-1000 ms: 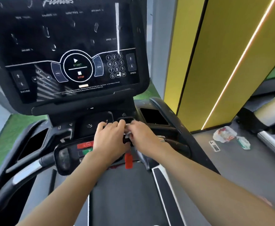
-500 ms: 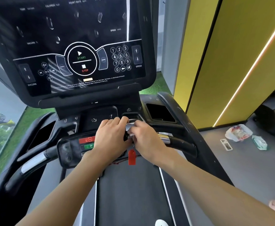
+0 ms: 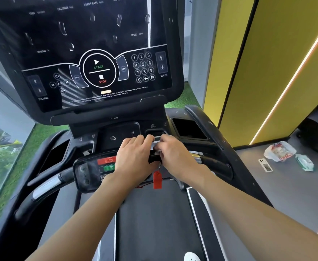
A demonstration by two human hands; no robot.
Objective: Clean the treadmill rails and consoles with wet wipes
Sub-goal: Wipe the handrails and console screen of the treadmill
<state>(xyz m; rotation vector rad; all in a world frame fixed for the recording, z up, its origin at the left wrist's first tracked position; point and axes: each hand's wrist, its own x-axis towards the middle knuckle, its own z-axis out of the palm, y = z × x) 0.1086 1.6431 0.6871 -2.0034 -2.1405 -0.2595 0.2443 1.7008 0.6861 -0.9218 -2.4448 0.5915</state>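
The black treadmill console (image 3: 90, 59) with START and STOP markings fills the upper left; droplets streak its screen. Below it, both my hands meet over the middle handlebar. My left hand (image 3: 135, 157) lies curled over the bar beside the small control pod (image 3: 94, 166) with red and green buttons. My right hand (image 3: 175, 155) pinches a small white wet wipe (image 3: 155, 146) between the two hands, against the bar. A red safety clip (image 3: 157, 179) hangs just under them. The right handlebar (image 3: 210, 161) and the left rail (image 3: 47, 185) have silver grip sections.
On the grey floor at right lie a phone (image 3: 265, 165), a crumpled plastic bag (image 3: 279, 151) and a green wipes packet (image 3: 305, 162). A yellow wall panel (image 3: 267, 72) stands behind. The treadmill belt (image 3: 154, 223) runs under my arms. Green turf shows at left.
The view has shifted down and left, so the console sits higher and larger. Both hands stay together on the middle bar, with only small finger movement around the wipe.
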